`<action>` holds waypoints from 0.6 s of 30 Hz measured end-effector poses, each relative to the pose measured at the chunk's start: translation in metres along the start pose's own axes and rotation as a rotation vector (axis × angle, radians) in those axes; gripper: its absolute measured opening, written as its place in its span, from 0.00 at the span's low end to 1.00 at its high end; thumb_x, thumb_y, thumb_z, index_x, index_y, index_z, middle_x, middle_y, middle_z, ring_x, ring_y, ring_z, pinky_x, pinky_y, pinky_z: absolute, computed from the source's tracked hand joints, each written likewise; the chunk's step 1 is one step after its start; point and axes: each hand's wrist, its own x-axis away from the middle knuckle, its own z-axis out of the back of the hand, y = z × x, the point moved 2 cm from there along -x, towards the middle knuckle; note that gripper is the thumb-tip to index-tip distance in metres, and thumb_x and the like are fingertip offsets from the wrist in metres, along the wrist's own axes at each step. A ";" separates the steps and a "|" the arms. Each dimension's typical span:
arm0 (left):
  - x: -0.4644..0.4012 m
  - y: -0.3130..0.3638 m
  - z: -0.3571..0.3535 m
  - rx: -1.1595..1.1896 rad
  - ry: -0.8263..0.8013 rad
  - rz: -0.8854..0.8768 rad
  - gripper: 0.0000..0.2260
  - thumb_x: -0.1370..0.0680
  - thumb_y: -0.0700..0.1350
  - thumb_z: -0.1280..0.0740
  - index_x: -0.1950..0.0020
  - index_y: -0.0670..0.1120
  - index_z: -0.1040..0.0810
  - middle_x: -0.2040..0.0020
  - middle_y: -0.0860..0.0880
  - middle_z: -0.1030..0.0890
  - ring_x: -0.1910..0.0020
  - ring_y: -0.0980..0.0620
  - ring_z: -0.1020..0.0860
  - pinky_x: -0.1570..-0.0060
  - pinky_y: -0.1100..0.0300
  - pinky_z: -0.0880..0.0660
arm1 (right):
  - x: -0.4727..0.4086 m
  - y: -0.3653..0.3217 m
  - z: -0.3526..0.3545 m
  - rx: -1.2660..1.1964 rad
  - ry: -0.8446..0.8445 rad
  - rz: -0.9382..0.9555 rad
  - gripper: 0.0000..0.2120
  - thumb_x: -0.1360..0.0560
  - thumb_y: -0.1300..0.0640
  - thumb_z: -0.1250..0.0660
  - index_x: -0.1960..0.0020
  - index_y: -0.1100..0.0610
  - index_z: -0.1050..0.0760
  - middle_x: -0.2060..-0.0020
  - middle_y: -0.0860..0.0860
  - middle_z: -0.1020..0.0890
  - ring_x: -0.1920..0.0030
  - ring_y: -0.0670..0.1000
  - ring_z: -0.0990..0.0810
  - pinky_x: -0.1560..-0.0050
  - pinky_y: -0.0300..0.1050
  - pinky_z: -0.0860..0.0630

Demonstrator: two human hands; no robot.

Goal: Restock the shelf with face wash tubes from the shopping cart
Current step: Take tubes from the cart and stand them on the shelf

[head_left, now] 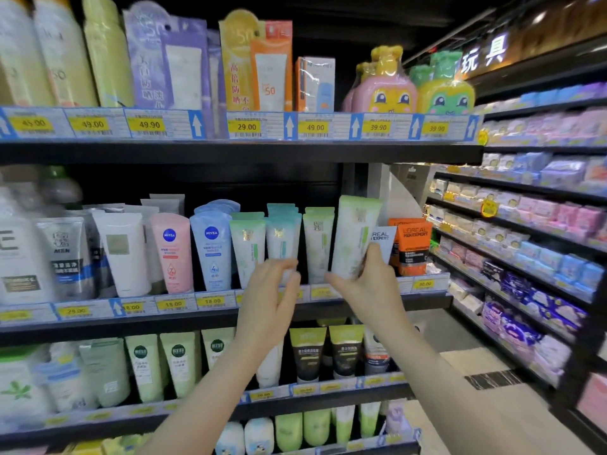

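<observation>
My right hand (pixel 364 284) grips a white face wash tube with a green top (pixel 353 234), held upright in front of the middle shelf (pixel 197 318), just left of the L'Oreal tubes (pixel 410 244). My left hand (pixel 276 290) is at the base of a white-and-teal tube (pixel 282 238) standing in the shelf row, fingers curled around its lower end. More green-topped tubes (pixel 317 241) stand between the two hands. The shopping cart is out of view.
Nivea tubes (pixel 210 251) and men's cleansers (pixel 62 254) fill the left of the middle shelf. Sunscreens stand on the upper shelf (pixel 256 67), more tubes on the lower shelves (pixel 308 353). An aisle with a tan floor (pixel 476 405) and another shelving unit (pixel 532 257) lies to the right.
</observation>
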 end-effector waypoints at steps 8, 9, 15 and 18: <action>0.028 -0.037 -0.018 -0.359 -0.099 -0.160 0.16 0.24 0.51 0.40 0.38 0.45 0.27 0.39 0.46 0.27 0.38 0.49 0.32 0.34 0.45 0.35 | -0.052 0.007 -0.047 0.089 0.016 -0.001 0.27 0.35 0.51 0.23 0.46 0.59 0.34 0.47 0.55 0.20 0.48 0.56 0.21 0.57 0.48 0.23; 0.028 -0.037 -0.018 -0.352 -0.090 -0.160 0.16 0.24 0.50 0.40 0.38 0.45 0.27 0.39 0.46 0.27 0.38 0.49 0.32 0.35 0.45 0.34 | -0.052 0.011 -0.051 0.123 0.010 -0.022 0.27 0.35 0.50 0.23 0.46 0.59 0.34 0.48 0.56 0.20 0.49 0.56 0.21 0.57 0.50 0.22; 0.029 -0.043 -0.021 -0.340 -0.070 -0.179 0.16 0.23 0.50 0.41 0.39 0.45 0.27 0.38 0.46 0.26 0.38 0.48 0.31 0.32 0.47 0.38 | -0.046 0.031 -0.063 0.262 -0.037 -0.089 0.25 0.35 0.45 0.25 0.51 0.59 0.32 0.55 0.55 0.20 0.55 0.57 0.20 0.61 0.49 0.23; 0.028 -0.045 -0.022 -0.330 -0.074 -0.179 0.16 0.23 0.50 0.41 0.39 0.44 0.27 0.38 0.46 0.26 0.37 0.47 0.30 0.31 0.48 0.40 | -0.046 0.034 -0.064 0.287 -0.043 -0.092 0.23 0.34 0.44 0.25 0.53 0.59 0.32 0.56 0.55 0.20 0.56 0.57 0.21 0.62 0.50 0.24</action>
